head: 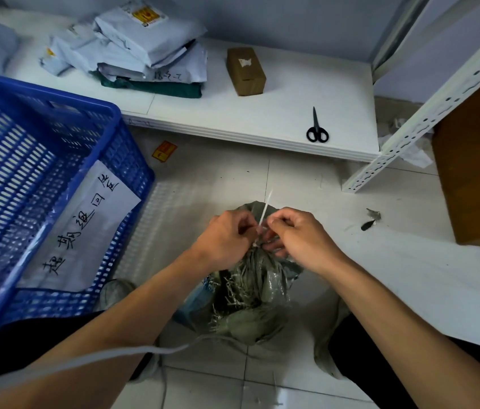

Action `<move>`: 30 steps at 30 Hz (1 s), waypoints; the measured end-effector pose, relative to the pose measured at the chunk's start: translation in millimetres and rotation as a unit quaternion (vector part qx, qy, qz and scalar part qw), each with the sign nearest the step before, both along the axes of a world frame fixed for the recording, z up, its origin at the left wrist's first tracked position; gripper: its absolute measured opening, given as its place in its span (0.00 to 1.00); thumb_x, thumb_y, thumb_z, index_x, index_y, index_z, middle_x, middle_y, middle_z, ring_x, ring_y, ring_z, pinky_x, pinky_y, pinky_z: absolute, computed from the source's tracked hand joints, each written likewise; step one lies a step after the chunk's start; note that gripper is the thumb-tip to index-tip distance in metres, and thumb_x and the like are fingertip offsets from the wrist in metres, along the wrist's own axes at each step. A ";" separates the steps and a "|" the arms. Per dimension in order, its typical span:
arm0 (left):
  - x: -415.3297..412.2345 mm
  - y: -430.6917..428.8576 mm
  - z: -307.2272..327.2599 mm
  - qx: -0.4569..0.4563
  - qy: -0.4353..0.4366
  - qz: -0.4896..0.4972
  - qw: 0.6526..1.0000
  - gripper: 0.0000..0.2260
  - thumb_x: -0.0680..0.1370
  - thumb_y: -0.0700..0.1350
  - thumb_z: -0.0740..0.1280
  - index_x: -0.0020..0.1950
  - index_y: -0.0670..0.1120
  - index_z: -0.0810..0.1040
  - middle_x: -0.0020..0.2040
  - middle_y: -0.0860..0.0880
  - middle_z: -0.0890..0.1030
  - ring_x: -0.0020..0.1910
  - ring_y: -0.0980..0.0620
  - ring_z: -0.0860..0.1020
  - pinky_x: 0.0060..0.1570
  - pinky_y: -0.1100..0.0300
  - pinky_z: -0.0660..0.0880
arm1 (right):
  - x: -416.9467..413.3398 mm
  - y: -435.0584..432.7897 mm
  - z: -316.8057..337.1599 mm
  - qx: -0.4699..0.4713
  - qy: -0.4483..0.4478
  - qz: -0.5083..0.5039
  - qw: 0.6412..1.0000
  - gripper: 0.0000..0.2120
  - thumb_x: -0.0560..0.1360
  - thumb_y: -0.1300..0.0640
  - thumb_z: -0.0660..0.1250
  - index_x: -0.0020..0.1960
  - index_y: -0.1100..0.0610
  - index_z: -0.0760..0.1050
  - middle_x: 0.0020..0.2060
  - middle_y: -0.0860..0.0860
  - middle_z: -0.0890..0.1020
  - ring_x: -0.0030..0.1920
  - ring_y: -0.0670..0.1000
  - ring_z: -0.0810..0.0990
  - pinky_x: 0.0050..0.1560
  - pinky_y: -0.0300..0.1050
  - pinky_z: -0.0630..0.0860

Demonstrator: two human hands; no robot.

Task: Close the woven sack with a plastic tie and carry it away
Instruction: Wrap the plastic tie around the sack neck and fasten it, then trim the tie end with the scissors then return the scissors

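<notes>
Both hands, left hand (227, 240) and right hand (297, 234), pinch the stiff tie (264, 214) around the sack (250, 278) neck; the soft, frayed weave probably carries best gripped below it.

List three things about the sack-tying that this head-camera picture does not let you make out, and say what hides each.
1. Head view: whether the plastic tie is locked; the left hand and right hand cover its head.
2. Head view: what the woven sack holds; its gathered neck hides the inside.
3. Head view: the blue crate as a whole; the left edge cuts it off.
</notes>
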State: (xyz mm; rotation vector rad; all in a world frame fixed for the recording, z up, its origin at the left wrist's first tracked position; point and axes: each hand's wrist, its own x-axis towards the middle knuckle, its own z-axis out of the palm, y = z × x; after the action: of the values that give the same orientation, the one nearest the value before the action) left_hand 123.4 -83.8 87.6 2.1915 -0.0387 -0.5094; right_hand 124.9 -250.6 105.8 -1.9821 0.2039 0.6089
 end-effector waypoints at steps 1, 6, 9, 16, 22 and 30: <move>4.3 2.1 2.5 0.002 0.022 0.001 1.000 0.05 0.80 0.46 0.67 0.45 0.50 0.80 0.41 0.51 0.84 0.41 0.50 0.81 0.39 0.56 0.76 | 2.1 2.8 -0.7 -0.008 0.004 0.002 1.000 0.07 0.83 0.54 0.63 0.51 0.51 0.80 0.47 0.50 0.86 0.44 0.51 0.88 0.44 0.49 0.84; 17.7 7.7 10.3 0.005 0.109 -0.003 0.994 0.05 0.76 0.42 0.69 0.43 0.49 0.84 0.43 0.47 0.85 0.47 0.47 0.83 0.47 0.52 0.79 | 9.0 14.9 2.8 -0.095 -0.028 0.058 0.993 0.08 0.81 0.57 0.61 0.51 0.49 0.78 0.42 0.49 0.86 0.44 0.53 0.85 0.46 0.51 0.80; 22.0 5.9 10.1 -0.003 0.086 -0.007 0.996 0.06 0.77 0.44 0.68 0.42 0.49 0.82 0.41 0.46 0.85 0.45 0.46 0.83 0.49 0.46 0.79 | 15.6 15.6 5.3 -0.120 -0.033 0.078 0.989 0.08 0.80 0.57 0.60 0.51 0.49 0.78 0.42 0.48 0.85 0.43 0.53 0.84 0.43 0.52 0.80; 30.0 12.3 17.3 -0.050 -0.001 0.051 0.997 0.08 0.81 0.48 0.66 0.43 0.51 0.80 0.38 0.52 0.83 0.34 0.55 0.78 0.36 0.56 0.74 | 75.9 2.4 -16.5 -0.146 -0.047 0.032 0.988 0.14 0.78 0.45 0.61 0.60 0.49 0.74 0.52 0.49 0.84 0.49 0.52 0.84 0.56 0.56 0.81; 37.6 17.7 6.2 -0.123 0.061 0.134 0.981 0.11 0.82 0.49 0.65 0.42 0.50 0.82 0.42 0.48 0.85 0.46 0.43 0.82 0.53 0.43 0.79 | 170.6 -23.3 -62.4 -0.198 -0.048 -0.004 0.979 0.12 0.75 0.49 0.60 0.49 0.56 0.77 0.45 0.55 0.85 0.47 0.58 0.85 0.54 0.55 0.81; 56.3 16.4 -5.2 -0.240 0.136 0.262 0.925 0.12 0.81 0.45 0.68 0.39 0.42 0.82 0.42 0.40 0.86 0.46 0.39 0.84 0.53 0.46 0.80 | 226.5 -60.9 -121.8 -0.284 -0.098 -0.108 0.948 0.17 0.80 0.54 0.59 0.66 0.56 0.73 0.67 0.58 0.72 0.61 0.64 0.78 0.59 0.52 0.74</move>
State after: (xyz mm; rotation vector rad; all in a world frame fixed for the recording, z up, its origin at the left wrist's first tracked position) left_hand 179.7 -67.4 82.4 1.5484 0.5085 -0.4336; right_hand 351.4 -311.4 -16.1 -2.5122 0.5119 0.2155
